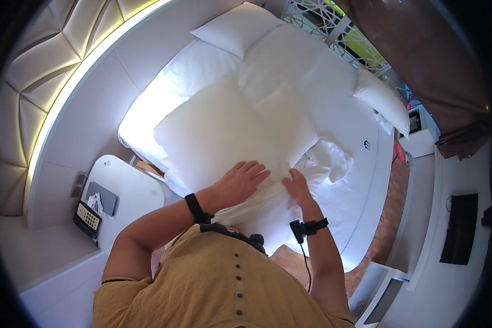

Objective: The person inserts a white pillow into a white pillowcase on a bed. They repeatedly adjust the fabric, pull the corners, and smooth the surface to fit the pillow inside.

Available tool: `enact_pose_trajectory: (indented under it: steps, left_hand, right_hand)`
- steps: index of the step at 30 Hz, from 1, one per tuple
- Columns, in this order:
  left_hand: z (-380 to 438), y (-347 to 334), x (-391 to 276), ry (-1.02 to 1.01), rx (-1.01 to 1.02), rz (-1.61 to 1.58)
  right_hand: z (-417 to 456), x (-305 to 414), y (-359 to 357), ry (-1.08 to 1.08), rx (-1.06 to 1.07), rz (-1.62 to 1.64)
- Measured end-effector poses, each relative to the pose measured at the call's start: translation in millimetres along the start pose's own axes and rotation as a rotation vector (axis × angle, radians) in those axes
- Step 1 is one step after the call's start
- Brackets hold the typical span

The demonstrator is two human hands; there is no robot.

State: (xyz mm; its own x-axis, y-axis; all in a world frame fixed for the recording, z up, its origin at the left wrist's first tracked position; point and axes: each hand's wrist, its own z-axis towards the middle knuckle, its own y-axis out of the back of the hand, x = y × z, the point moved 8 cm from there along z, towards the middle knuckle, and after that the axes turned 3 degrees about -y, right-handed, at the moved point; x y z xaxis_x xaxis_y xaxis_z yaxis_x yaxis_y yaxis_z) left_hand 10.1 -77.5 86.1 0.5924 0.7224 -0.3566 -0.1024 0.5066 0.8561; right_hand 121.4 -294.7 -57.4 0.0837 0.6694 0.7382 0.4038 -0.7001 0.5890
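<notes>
A large white pillow [213, 131] lies before me on the bed, beside a second white pillow [287, 123]. My left hand [244, 180] rests with its fingers apart on the near edge of the large pillow. To the right, my right hand [298, 184] pinches white fabric [276, 190] at the pillow's near edge; whether it is the pillow's cover or a sheet is hard to tell. Crumpled white bedding [332, 160] lies just beyond my right hand. Black straps circle both wrists, and a cable hangs from the right one.
On the left stands a white bedside table [127, 176] with a telephone [88, 219] and a grey folder [102, 198]. More pillows lie at the far end [242, 28] and far right [383, 98]. A dark wall-mounted screen [459, 229] is at right.
</notes>
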Motion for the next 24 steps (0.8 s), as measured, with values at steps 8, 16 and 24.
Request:
enact_pose_trajectory:
  steps: [8, 16, 24]
  left_hand:
    - [-52.6, -18.9, 45.5, 0.04, 0.243, 0.15]
    - [-73.2, -38.4, 45.8, 0.066, 0.286, 0.109]
    - [-75.6, -30.5, 43.7, 0.033, 0.288, 0.132]
  right_hand:
    - [-76.4, 119.7, -57.4, 0.166, 0.244, -0.429]
    - [-55.0, 152.3, -94.5, 0.349, -0.144, -0.628]
    - [-30.6, 66.9, -47.4, 0.203, -0.223, -0.718]
